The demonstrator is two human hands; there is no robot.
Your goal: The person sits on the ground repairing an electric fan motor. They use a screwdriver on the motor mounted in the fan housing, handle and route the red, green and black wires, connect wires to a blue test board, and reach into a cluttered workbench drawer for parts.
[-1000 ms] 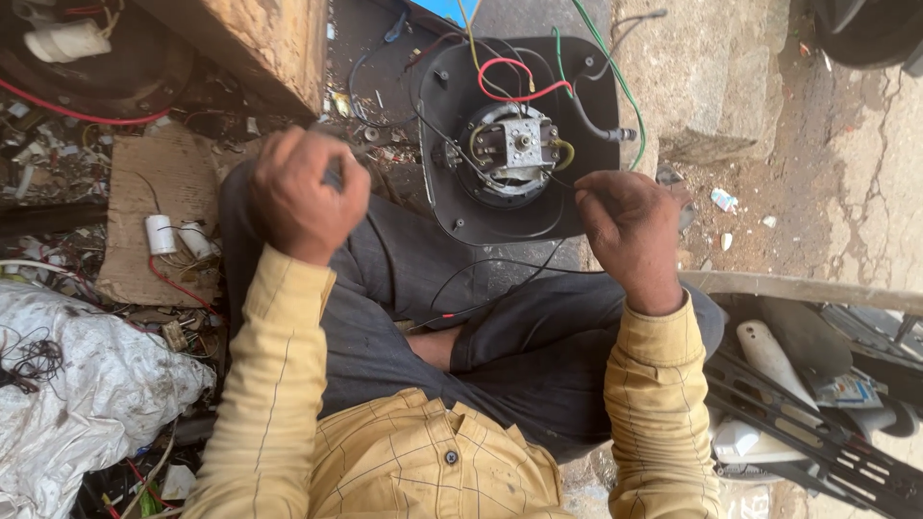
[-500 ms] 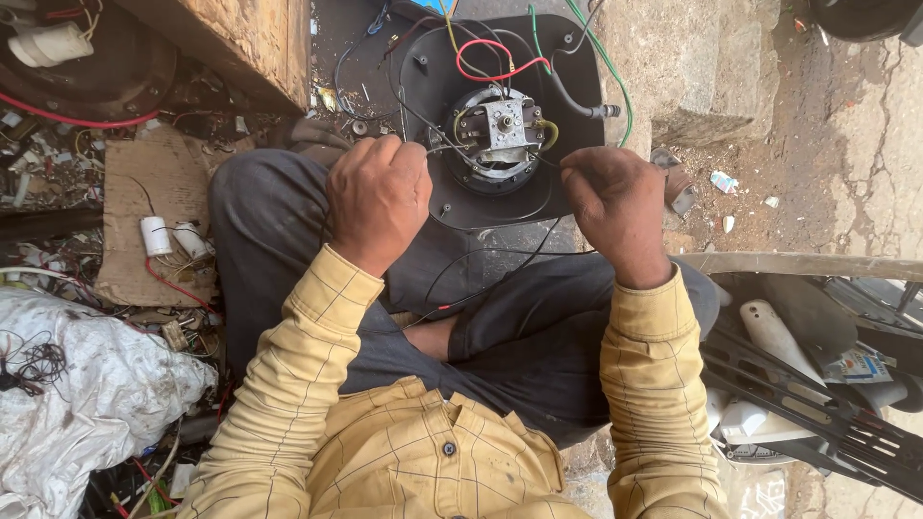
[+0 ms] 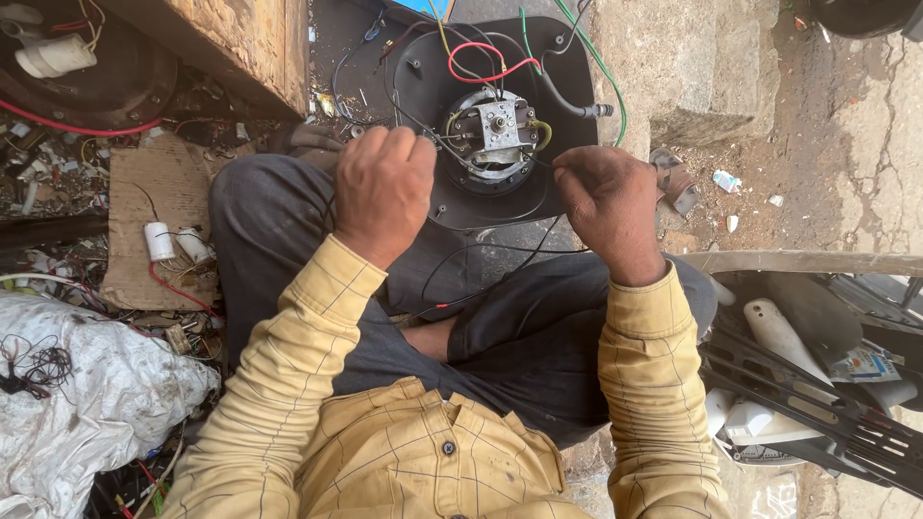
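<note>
Head view: our left hand (image 3: 383,192) and right hand (image 3: 606,207), both in a closed grip, pinch thin black wires (image 3: 500,252) taut just short of the motor (image 3: 495,135), keeping leads reachable.

Bright daylight falls from the upper right, washing the stone ground (image 3: 827,125) pale. The lap and the black motor housing (image 3: 481,192) lie in softer shade. Focus is sharp throughout, with slight wide-angle stretching at the edges and no glare.
</note>
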